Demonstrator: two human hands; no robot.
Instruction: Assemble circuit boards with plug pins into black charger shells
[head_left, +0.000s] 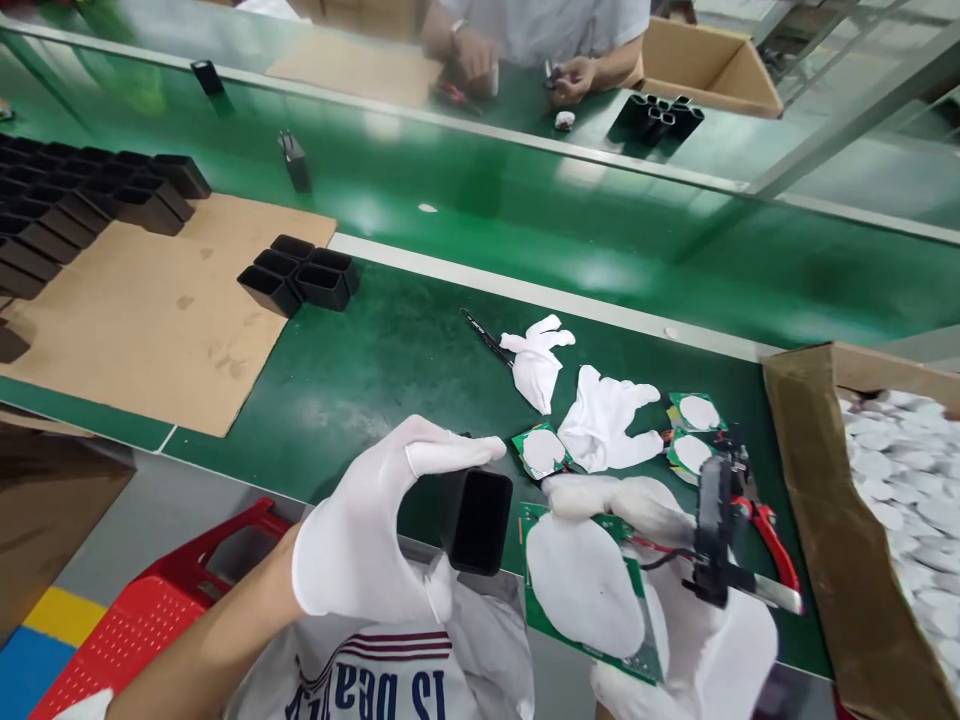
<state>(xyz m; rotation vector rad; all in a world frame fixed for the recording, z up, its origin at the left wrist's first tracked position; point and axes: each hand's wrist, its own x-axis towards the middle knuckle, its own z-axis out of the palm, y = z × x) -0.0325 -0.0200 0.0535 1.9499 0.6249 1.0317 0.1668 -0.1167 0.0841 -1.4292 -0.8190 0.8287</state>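
Observation:
My left hand [367, 520], in a white glove, is closed around a black rectangular housing [484, 520], its open end facing right. My right hand [697, 620], also gloved, grips a green circuit board [544, 625] by its edges. A round white pad [585, 585] covers much of that board. Wires run from the board to a black plug part [712, 535] with metal prongs, lying over my right hand. Just beyond my hands are a smaller circuit board [544, 452] with a white pad and two loose white gloves [536, 370] [611, 420].
Red-handled pliers [776, 545] lie beside a cardboard box [799, 480] of white round pads [900, 490]. Several black housings [322, 285] stand near cardboard [187, 300] at left. A red stool [150, 620] is below. Across the bench, a person's hands [574, 78] hold small parts.

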